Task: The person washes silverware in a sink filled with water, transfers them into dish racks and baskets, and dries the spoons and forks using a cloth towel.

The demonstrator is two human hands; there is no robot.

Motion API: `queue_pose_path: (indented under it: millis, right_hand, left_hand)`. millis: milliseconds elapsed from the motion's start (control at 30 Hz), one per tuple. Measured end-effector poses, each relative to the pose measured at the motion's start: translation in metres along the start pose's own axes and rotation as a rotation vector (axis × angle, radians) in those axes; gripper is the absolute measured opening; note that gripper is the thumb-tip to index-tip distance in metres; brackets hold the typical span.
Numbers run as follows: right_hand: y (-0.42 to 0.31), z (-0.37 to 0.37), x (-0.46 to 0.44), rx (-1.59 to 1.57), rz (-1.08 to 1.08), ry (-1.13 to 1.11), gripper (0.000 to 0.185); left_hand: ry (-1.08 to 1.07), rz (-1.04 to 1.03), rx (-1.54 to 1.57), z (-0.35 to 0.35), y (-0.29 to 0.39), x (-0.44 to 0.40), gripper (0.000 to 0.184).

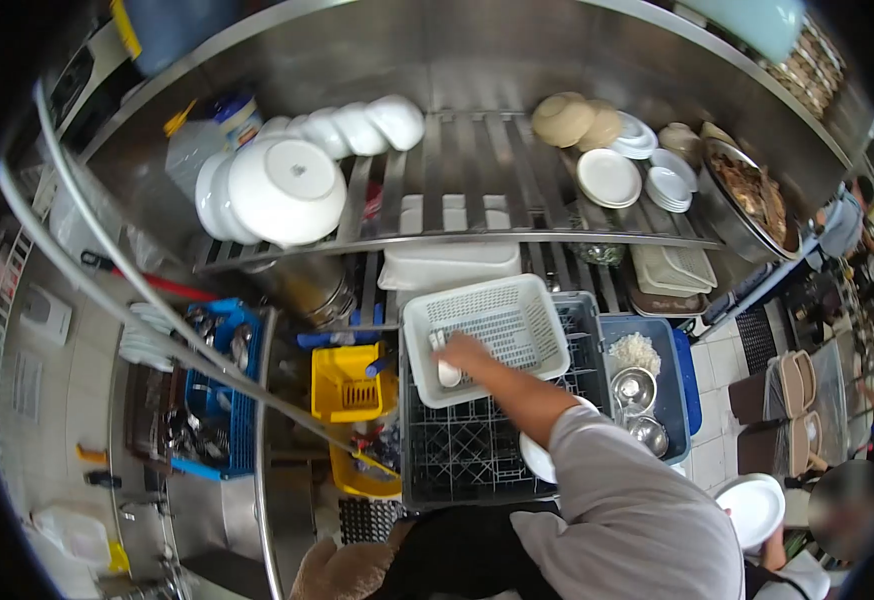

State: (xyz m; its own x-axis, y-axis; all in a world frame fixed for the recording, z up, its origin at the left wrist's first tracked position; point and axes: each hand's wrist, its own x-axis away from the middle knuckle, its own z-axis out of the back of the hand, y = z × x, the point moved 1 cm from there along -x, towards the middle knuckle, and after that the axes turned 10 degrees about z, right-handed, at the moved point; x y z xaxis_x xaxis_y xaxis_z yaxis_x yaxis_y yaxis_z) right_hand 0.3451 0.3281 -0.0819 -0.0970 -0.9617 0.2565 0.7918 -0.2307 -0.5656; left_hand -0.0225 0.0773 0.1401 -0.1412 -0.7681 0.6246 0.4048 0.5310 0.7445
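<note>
My right hand (465, 352) reaches into a white perforated basket (517, 325), its fingers closed at a small white item (448, 374), perhaps a spoon, near the basket's left side. The basket rests over the back of a dark grey dish rack (477, 470). A white plate (537, 458) is partly hidden under my right forearm. My left hand does not show in the view.
White bowls (292, 190) and small plates (609, 178) stand on the slatted shelf ahead. Yellow bins (342, 385) and a blue cutlery basket (222, 400) lie left. A blue-grey tub (672, 400) is right; a person (775, 550) with a plate is at lower right.
</note>
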Motion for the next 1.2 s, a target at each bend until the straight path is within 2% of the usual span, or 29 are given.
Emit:
queue_pose_path:
  millis: [67,167,233,267,333,400,467,533,567,600,667,700,733,767,800,833,867,900,933,1000,1100,1167,1200]
  right_hand:
    - [-0.019,-0.005,0.011,-0.012,-0.09,-0.018,0.058]
    - [-0.012,-0.013,0.007,0.105,-0.002,-0.118,0.053]
    - [-0.003,0.006,0.019,-0.041,0.11,0.076,0.046]
    - [-0.009,0.024,0.031,-0.039,0.117,0.086,0.046]
    - [-0.04,0.076,0.081,-0.715,0.094,-0.037,0.041]
    - [-0.089,0.109,0.145,-0.935,0.36,-0.343,0.049]
    - [-0.148,0.109,0.2,-1.177,0.629,-0.647,0.054]
    - [-0.193,0.089,0.226,-1.023,0.955,-0.756,0.058]
    - [-0.208,0.085,0.236,-0.882,1.213,-0.581,0.047]
    - [-0.216,0.085,0.246,-0.869,1.222,-0.589,0.047]
    - [-0.218,0.097,0.264,-1.057,0.793,-0.57,0.039]
    - [-0.222,0.12,0.278,-1.184,0.671,-0.491,0.033]
    - [-0.219,0.132,0.282,-1.173,0.679,-0.461,0.033]
    - [-0.213,0.141,0.286,-1.203,0.532,-0.35,0.03]
    - [-0.207,0.145,0.293,-1.231,0.367,-0.245,0.028]
    - [-0.204,0.145,0.29,-1.173,0.278,-0.136,0.022]
    - [-0.2,0.152,0.291,-1.167,0.252,-0.123,0.022]
    - [-0.197,0.166,0.29,-1.167,0.221,0.005,0.021]
    - [-0.196,0.184,0.288,-1.16,0.199,0.13,0.019]
    - [-0.207,0.23,0.3,-1.142,0.205,0.319,0.017]
    - [-0.213,0.282,0.32,-1.193,0.236,0.372,0.021]
    - [-0.221,0.297,0.329,-1.152,0.216,0.37,0.022]
    - [-0.219,0.303,0.33,-1.112,0.199,0.353,0.024]
  left_hand:
    - [-0.044,0.016,0.101,0.001,0.0,-0.003,0.044]
    - [-0.125,0.026,0.292,0.01,-0.002,-0.002,0.045]
    - [-0.181,0.007,0.451,0.022,-0.001,0.0,0.046]
    - [-0.206,-0.022,0.526,0.03,0.003,0.001,0.047]
    - [-0.268,-0.121,0.691,0.05,0.025,-0.003,0.047]
    - [-0.347,-0.258,0.837,0.073,0.063,-0.009,0.048]
    - [-0.446,-0.392,0.987,0.096,0.106,-0.014,0.049]
    - [-0.55,-0.505,1.093,0.113,0.137,-0.016,0.05]
    - [-0.621,-0.536,1.163,0.116,0.146,-0.021,0.05]
    - [-0.68,-0.55,1.228,0.118,0.151,-0.028,0.051]
    - [-0.712,-0.508,1.358,0.105,0.122,-0.045,0.052]
    - [-0.687,-0.487,1.372,0.091,0.093,-0.046,0.052]
    - [-0.55,-0.524,1.176,0.077,0.071,-0.036,0.058]
    - [-0.773,-0.376,1.384,0.057,0.046,-0.024,0.066]
    - [-0.767,-0.23,1.381,0.05,0.022,-0.028,0.078]
    - [-0.854,-0.147,1.276,0.054,0.025,-0.02,0.081]
    - [-0.937,-0.071,1.171,0.068,0.035,-0.016,0.085]
    - [-0.811,-0.057,1.139,0.084,0.042,-0.025,0.076]
    - [-0.756,-0.155,0.95,0.103,0.06,-0.03,0.061]
    - [-0.764,-0.161,0.683,0.134,0.104,-0.022,0.05]
    - [-0.829,-0.148,0.539,0.144,0.147,-0.028,0.047]
    - [-0.803,0.065,0.672,0.111,0.152,-0.041,0.051]
    - [-0.645,0.06,0.465,0.096,0.145,-0.044,0.05]
